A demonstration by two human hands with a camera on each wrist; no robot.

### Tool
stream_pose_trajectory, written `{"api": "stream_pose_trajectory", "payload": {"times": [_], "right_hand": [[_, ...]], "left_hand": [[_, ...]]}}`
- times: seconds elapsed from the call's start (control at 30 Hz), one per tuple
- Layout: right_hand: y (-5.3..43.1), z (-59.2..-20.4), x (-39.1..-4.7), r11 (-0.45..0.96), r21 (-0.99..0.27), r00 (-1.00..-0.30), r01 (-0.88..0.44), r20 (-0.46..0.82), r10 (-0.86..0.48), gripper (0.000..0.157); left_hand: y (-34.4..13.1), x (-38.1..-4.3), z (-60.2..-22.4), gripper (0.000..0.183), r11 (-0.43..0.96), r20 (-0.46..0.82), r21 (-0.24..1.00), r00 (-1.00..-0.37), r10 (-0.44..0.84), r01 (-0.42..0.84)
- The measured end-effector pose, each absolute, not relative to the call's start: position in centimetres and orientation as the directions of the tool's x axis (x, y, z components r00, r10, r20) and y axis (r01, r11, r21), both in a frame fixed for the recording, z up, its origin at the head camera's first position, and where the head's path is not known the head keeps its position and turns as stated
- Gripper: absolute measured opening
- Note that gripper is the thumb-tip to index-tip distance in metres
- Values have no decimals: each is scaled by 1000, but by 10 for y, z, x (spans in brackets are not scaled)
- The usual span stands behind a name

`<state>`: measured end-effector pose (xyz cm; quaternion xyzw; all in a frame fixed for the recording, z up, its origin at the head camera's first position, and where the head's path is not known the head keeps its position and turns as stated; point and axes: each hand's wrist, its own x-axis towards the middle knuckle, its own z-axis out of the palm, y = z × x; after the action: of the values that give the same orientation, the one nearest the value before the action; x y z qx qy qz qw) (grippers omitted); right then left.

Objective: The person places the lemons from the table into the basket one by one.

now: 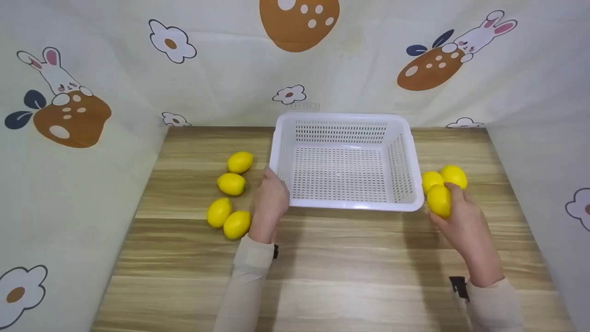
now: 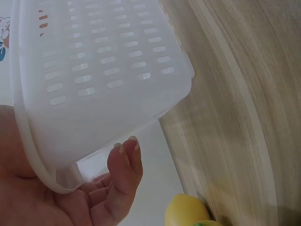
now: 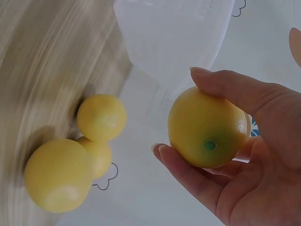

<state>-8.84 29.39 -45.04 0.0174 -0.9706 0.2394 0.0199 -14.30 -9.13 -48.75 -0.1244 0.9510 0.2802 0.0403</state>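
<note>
A white plastic basket (image 1: 355, 206) with slotted walls sits at the back middle of the wooden table. My left hand (image 1: 271, 196) grips its near left corner, fingers curled around the rim (image 2: 29, 141) in the left wrist view. To the right of the basket, my right hand (image 1: 468, 226) holds a lemon (image 1: 439, 201) between thumb and fingers. The right wrist view shows the green stem end of this held lemon (image 3: 207, 129). Beside it, several more lemons (image 3: 59, 175) rest on the table, partly hidden by the right hand in the head view.
Left of the basket, several lemons (image 1: 231, 184) lie in a loose column, the lowest close to my left wrist. A patterned cloth (image 1: 221, 83) with rabbits and flowers walls in the wooden table (image 1: 341, 276) at the back and both sides.
</note>
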Motion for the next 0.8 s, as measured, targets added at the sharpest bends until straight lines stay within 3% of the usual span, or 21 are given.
{"api": "stream_pose_trajectory", "payload": {"times": [0.37,0.8], "right_hand": [[291,-436,-99,876,-477,-998,-65,22,-62,81],[289,-427,-109,864,-489,-993,-115,67,-95,80]], "left_hand": [[-89,-142,-486,44,857,-88,459,-972,-218,-234],[-90,-144,-485,48,841,-150,474,-965,-216,-262]]}}
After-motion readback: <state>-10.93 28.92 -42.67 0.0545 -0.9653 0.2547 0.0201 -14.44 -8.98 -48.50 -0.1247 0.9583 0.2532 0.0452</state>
